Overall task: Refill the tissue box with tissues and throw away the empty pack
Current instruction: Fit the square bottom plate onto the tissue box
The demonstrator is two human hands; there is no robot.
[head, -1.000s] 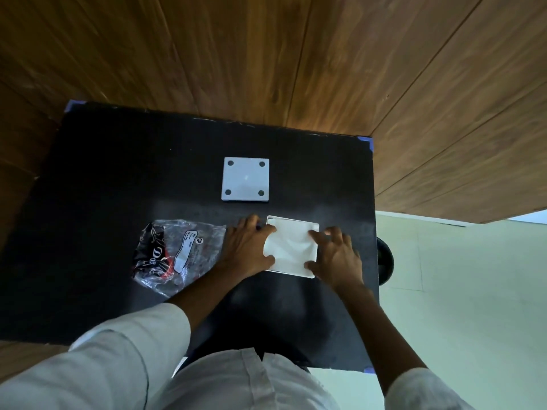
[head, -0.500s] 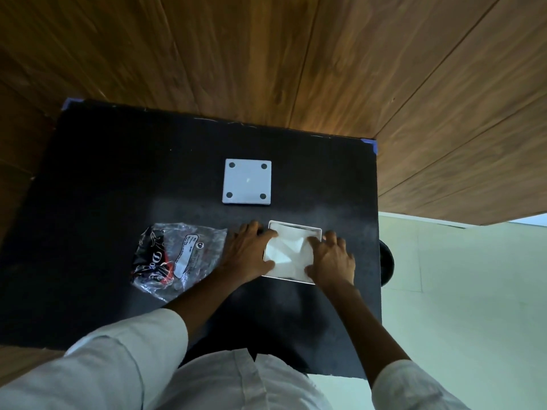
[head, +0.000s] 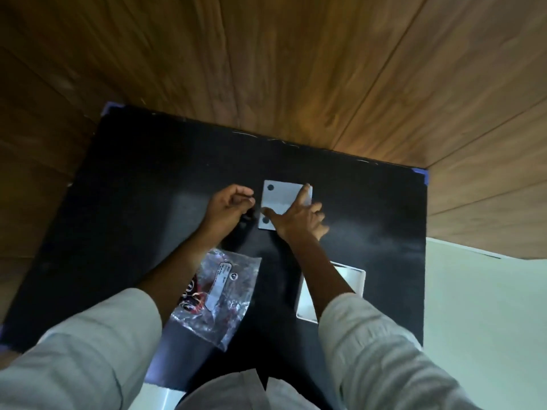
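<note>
Head view shows me the lid-closing step: right hand (head: pixel 296 220) spreads fingers flat on the grey lid (head: pixel 282 199), left hand (head: pixel 228 205) loosely curled beside it, seemingly empty; next I lift that lid onto the open tissue box (head: pixel 359 281), then bin the empty pack (head: pixel 222 294).

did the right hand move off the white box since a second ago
Yes. The right hand left the white box and went toward the far edge of the table; it now lies on the grey plate.

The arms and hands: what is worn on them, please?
Both arms wear loose, pale grey-white sleeves pushed up, so the forearms are bare. The left hand and right hand are bare, with no gloves. No watch, ring or bracelet shows, though the picture is slightly blurred.
</note>
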